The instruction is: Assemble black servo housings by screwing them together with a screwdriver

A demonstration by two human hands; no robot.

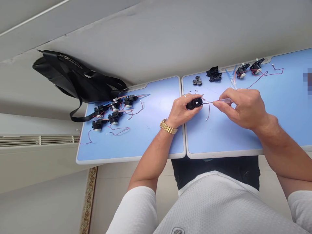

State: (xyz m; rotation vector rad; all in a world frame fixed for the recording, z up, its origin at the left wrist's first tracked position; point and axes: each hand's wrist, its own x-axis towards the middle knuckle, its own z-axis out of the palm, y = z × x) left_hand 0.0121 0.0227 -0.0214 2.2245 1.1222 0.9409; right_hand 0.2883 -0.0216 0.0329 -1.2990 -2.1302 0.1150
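Note:
Between the thumb and fingers of my left hand [183, 109] is a small black plastic housing [194, 104], held just above the right-hand table. My right hand [246, 105] is closed around the clear handle of a screwdriver [225, 100]. Its thin shaft points left, and the tip meets the right side of the housing; whether it sits in a screw is too small to tell. A thin red wire with a white plug [209, 112] trails out beside the housing. Several tiny screws [196, 91] lie on the table just behind my left fingers.
Three small black round parts [197, 81], black plastic shells [214, 74] and two wired black assemblies [242, 70] lie along the back. Several more assemblies [98, 124] rest on the left table [151, 139]. A black bag [73, 76] leans there against the wall. A seam divides the tables.

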